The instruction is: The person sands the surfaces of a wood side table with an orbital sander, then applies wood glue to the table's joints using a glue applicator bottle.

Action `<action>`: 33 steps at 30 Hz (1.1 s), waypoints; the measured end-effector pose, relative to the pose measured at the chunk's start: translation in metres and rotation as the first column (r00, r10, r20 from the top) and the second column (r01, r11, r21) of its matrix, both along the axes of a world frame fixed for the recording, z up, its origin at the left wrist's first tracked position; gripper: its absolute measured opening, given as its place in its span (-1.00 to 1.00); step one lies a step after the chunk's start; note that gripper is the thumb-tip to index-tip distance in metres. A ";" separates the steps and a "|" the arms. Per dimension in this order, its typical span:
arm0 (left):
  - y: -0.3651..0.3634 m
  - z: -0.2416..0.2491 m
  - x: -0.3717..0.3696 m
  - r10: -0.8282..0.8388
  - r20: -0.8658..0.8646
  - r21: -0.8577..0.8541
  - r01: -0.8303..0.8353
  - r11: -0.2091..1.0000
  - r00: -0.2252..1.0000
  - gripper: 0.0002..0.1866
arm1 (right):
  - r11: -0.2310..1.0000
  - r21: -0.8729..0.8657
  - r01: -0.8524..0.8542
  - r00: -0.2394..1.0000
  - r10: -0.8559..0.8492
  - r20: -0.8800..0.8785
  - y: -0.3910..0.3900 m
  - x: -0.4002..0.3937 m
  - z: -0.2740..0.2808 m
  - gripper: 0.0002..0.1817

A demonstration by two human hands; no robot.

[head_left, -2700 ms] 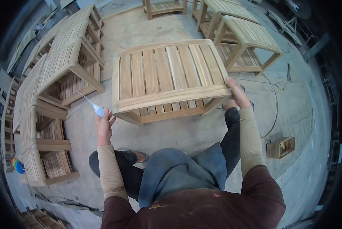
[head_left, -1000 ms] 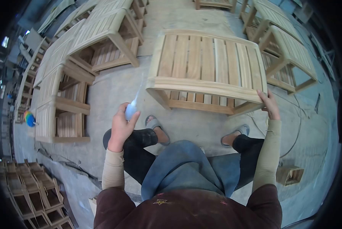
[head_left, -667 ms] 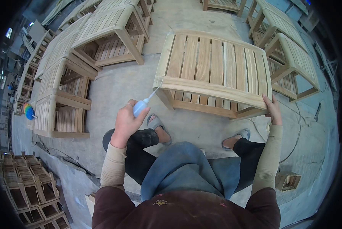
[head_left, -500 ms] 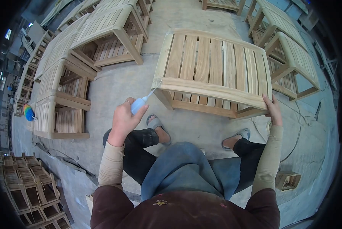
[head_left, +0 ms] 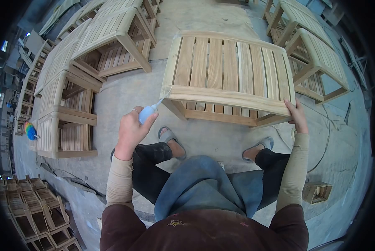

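Note:
A slatted wooden table (head_left: 227, 69) stands on the concrete floor in front of me. My left hand (head_left: 131, 130) grips a small blue squeeze bottle (head_left: 147, 113) whose long thin nozzle points up at the table's near left corner. My right hand (head_left: 296, 116) holds the table's near right corner, fingers over the rim. My legs, a blue apron and sandalled feet show below the table.
Rows of similar slatted tables (head_left: 91, 46) stand at the left and more (head_left: 317, 50) at the right. A small wooden box (head_left: 317, 192) lies on the floor at the right. Stacked wooden frames (head_left: 24, 213) fill the lower left. A cable (head_left: 321, 142) loops across the floor.
My left hand has swung the bottle in from the left, and the nozzle tip now sits at the table's near left corner. My right hand has stayed on the right corner.

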State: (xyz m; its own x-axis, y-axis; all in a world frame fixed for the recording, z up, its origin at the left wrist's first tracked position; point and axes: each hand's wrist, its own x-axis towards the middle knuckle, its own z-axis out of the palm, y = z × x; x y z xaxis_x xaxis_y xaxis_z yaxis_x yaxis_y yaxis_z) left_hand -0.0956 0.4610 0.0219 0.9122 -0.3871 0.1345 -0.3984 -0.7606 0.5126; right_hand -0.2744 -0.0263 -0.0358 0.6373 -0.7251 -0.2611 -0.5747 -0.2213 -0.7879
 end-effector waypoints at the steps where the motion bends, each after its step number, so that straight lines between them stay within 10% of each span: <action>1: 0.000 0.000 0.000 0.001 0.001 -0.002 -0.001 1.000 1.000 -0.53 | 1.000 0.002 0.003 1.000 -0.003 0.011 0.000 0.000 -0.001 -0.21; 33: 0.022 0.001 -0.022 -0.012 -0.039 0.001 0.012 1.000 0.999 -0.57 | 0.995 0.064 -0.083 0.982 0.070 0.177 -0.026 -0.001 -0.026 -0.26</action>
State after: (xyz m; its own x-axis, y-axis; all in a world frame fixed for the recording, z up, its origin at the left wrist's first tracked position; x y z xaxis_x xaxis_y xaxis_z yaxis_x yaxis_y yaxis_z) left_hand -0.1178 0.4825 0.0225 0.9120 -0.3983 0.0980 -0.3870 -0.7565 0.5272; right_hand -0.2755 -0.0519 -0.0613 0.7304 -0.6560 -0.1903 -0.4109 -0.1995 -0.8896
